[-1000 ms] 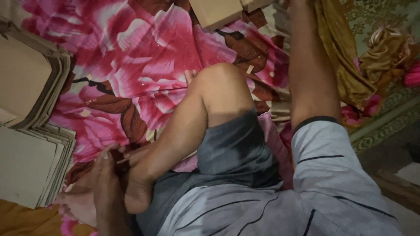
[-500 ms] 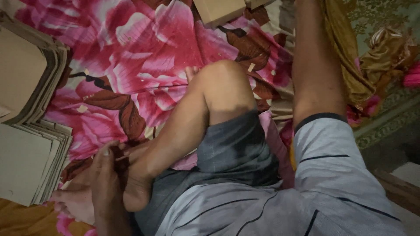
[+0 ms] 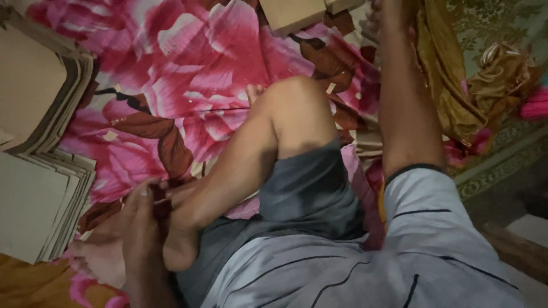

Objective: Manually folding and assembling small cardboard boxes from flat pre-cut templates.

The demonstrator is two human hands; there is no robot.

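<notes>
Two tan cardboard pieces lay at the top edge of the view, side by side on the pink flowered cloth. The second was only a corner of cardboard there. The right hand reached up just beside them. It was mostly cut off by the frame, so I could not tell whether its fingers were spread, curled or holding anything. The left hand sat low on the left with its fingers bent against a bare foot. Its grip was narrow, but whether anything small was pinched in it could not be made out.

Over the last second very little had changed. The right arm stayed stretched toward the cardboard at the top, the left hand stayed at the foot, and nothing on the cloth had shifted. The reach was still under way, and no piece had been lifted.

The count was two cardboard pieces at the top and two stacks of flat tan sheets on the left, an upper stack and a lower stack, well apart from both hands. One raised knee was in the middle. On the right were one golden cloth and one golden bundle.
</notes>
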